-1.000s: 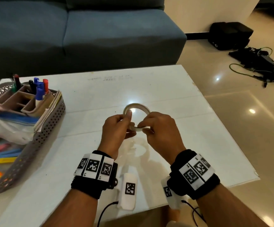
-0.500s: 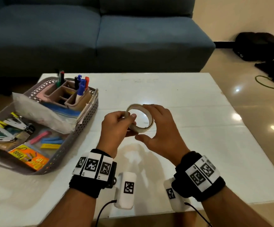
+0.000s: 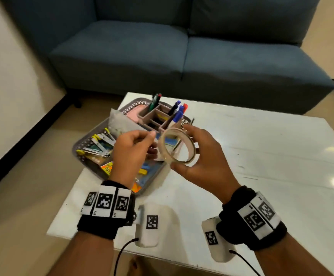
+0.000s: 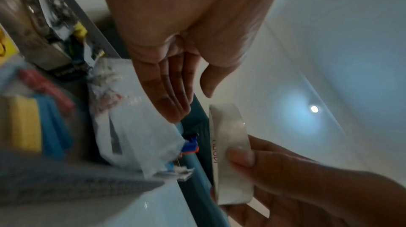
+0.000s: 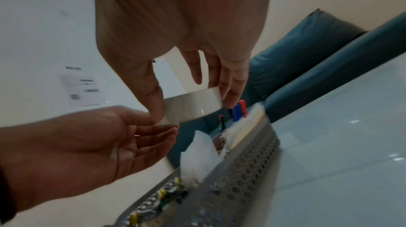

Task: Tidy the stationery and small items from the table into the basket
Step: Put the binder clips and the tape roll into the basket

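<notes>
My right hand grips a roll of clear tape between thumb and fingers and holds it upright in the air over the near right edge of the grey perforated basket. In the right wrist view the tape roll sits between the thumb and the fingertips. My left hand hovers over the basket just left of the roll. Its fingers lie straight and hold nothing, and the tape roll is apart from them.
The basket stands on the left part of the white table. It holds a brown organiser with markers, a plastic bag, yellow-handled tools and coloured packets. A blue sofa stands behind the table.
Both hands have carried the tape roll left, from mid-table to over the basket's edge. My left hand has let go of the roll; only the right hand holds it now.
</notes>
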